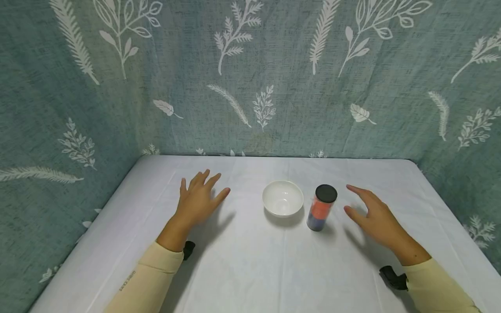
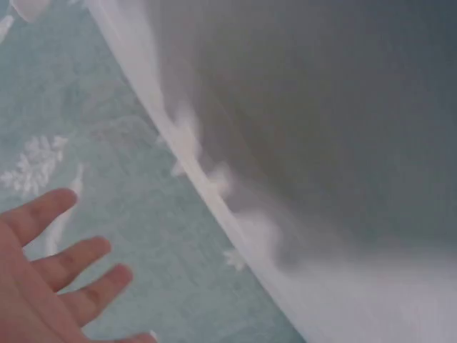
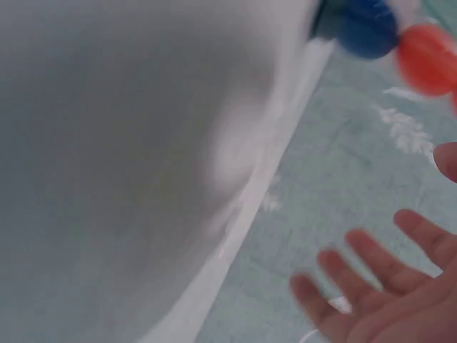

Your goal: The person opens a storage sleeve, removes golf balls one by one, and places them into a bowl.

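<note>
One white bowl (image 1: 282, 198) and one black-capped canister (image 1: 322, 208) with red and blue contents stand side by side on the white-covered desk (image 1: 250, 269). The right hand (image 1: 373, 217), fingers spread and holding nothing, hovers just right of the canister. The left hand (image 1: 198, 198), equally spread and empty, lies well left of the bowl.

A table (image 1: 250, 269) under a white cloth carries two things, both standing directly on the cloth a little past its middle. A white bowl (image 1: 282, 198) sits upright, mouth up. Just beside it, at 3 o'clock from the bowl, stands an upright cylindrical jar (image 1: 322, 208) with a black lid and orange and blue contents, not touching the bowl.
</note>
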The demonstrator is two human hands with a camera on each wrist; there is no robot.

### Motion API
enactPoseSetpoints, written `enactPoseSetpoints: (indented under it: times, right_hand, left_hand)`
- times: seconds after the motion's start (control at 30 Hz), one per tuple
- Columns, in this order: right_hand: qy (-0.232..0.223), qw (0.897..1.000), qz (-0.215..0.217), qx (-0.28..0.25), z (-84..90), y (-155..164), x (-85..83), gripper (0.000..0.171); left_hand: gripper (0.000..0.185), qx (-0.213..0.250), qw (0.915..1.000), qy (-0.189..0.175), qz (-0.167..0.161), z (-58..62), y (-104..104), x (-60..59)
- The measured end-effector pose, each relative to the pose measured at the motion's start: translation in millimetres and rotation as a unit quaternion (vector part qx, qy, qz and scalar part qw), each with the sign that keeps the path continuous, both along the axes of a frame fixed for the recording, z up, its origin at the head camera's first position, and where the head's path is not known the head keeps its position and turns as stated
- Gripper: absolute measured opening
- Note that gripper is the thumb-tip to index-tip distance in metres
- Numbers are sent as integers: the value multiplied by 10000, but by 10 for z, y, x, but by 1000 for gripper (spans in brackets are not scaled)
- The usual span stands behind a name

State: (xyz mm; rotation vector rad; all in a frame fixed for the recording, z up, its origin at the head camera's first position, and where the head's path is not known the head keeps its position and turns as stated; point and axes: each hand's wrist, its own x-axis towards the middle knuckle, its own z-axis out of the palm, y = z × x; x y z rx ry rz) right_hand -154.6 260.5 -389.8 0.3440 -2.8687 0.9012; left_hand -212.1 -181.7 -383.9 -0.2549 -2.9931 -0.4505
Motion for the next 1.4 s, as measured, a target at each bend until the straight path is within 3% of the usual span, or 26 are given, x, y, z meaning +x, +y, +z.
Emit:
enactPoseSetpoints:
  times: [0.1, 0.23, 0.4, 0.67, 0.8, 0.93, 1.17, 1.4]
  right_hand:
    - [111, 9956, 454, -812, -24, -49, 50, 60]
    - [4, 9827, 1022, -1547, -59, -119, 76, 67]
    - [-423, 9771, 986, -1840, -81, -206, 51, 77]
    - [-376, 9746, 972, -1980, -128, -339, -25, 67]
    - [-315, 9749, 928, -1997, -152, -413, -59, 60]
    - [-285, 9748, 901, -2019, -159, -463, -76, 52]
    - [-447, 9733, 746, -2125, -154, -476, -52, 50]
    - [-397, 9720, 764, -2187, -162, -456, -66, 45]
  left_hand:
    - [56, 302, 9978, 556, -210, 8, 95, 48]
    - [40, 529, 9911, 1110, -506, 16, 241, 125]
    - [30, 634, 9819, 1525, -923, 38, 460, 223]
    - [29, 914, 9718, 1470, -1600, 89, 905, 311]
    - [27, 1049, 9659, 1550, -1787, 110, 1027, 354]
    - [24, 1056, 9635, 1675, -1799, 105, 1039, 390]
    - [24, 1148, 9644, 1570, -1794, 97, 970, 420]
    - [23, 1163, 9573, 1770, -1967, 92, 965, 436]
